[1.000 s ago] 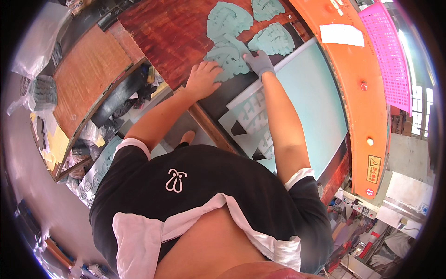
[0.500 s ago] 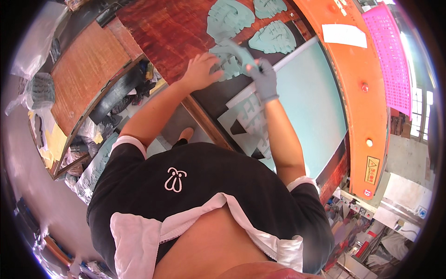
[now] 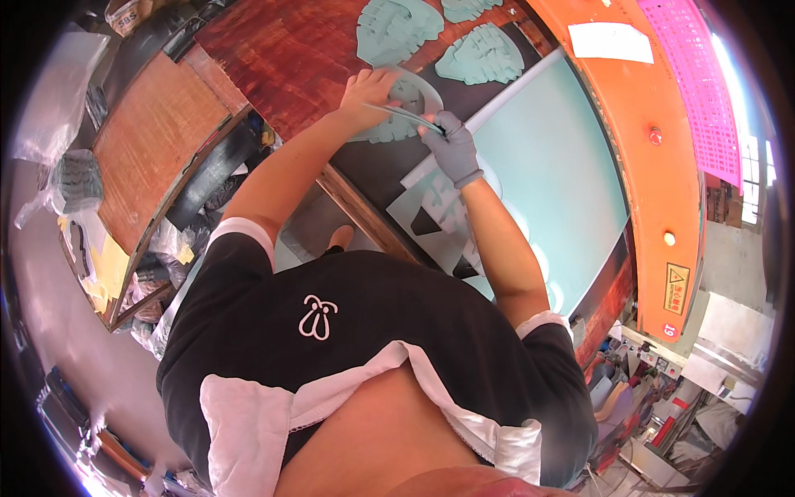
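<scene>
A curved, thin pale-green piece (image 3: 427,93) is bent in a loop between my two hands. Its right end is pinched by my right hand (image 3: 454,149), which wears a grey glove with bare fingertips showing. My bare left hand (image 3: 361,98) closes on the other side, its fingers partly hidden behind the piece. Beneath them lies a pile of pale-green cut pieces (image 3: 387,131) on the dark board. Nearer to me, beside my right forearm, is a pale-green offcut (image 3: 431,199) with cut-out gaps.
Other piles of cut pieces (image 3: 482,55) lie farther off on the reddish table (image 3: 281,58). A large pale-green sheet (image 3: 555,157) spreads to the right, bordered by an orange machine beam (image 3: 638,166). Beyond it stands a pink basket (image 3: 696,91). A brown board-topped shelf (image 3: 166,141) is at left.
My right hand has moved slightly left and nearer to me. My left hand, previously apart from the curved piece, has come up to it and closed on it.
</scene>
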Tool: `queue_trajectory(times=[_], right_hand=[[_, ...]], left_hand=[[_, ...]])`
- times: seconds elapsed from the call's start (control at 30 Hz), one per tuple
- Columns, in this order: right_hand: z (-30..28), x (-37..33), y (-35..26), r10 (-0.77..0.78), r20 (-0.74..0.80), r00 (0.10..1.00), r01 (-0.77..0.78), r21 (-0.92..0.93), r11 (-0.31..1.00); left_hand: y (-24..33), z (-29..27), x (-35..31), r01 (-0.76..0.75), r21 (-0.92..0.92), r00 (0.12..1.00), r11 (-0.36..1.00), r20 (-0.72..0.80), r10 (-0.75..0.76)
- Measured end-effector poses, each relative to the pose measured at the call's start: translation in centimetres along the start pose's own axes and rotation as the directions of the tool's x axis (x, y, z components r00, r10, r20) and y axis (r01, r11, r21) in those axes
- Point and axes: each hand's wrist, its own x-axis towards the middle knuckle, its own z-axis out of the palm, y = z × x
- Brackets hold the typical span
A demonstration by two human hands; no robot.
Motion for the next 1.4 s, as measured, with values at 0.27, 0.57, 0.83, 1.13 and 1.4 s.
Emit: queue_trajectory(times=[0.27, 0.57, 0.83, 1.13, 1.4], right_hand=[[-1.6, 6.7, 1.1, 0.386, -0.087, 0.918, -0.395, -0.164, 0.904], [-2.0, 8.6, 1.1, 0.394, 0.099, 0.914, -0.363, -0.240, 0.901], [-0.1, 8.2, 0.8, 0.304, -0.071, 0.950, -0.309, -0.361, 0.880], [-9.5, -6.8, 2.4, -0.189, -0.452, 0.872, -0.108, -0.554, 0.826], [-16.3, -35.4, 6.2, 0.223, -0.923, 0.315, -0.874, -0.190, 0.448]], left_hand=[[0.6, 0.7, 0.3, 0.070, -0.057, 0.980, 0.996, -0.185, -0.079], [1.6, -0.5, -1.2, -0.084, -0.132, 0.937, 0.988, -0.347, 0.033], [0.4, -1.4, -1.9, 0.267, 0.022, 0.953, 0.964, -0.157, -0.260], [3.6, -1.4, -6.0, -0.186, 0.049, 0.948, 0.981, -0.255, 0.193], [10.5, 2.7, -9.2, -0.381, -0.227, 0.911, 0.896, 0.074, 0.406]])
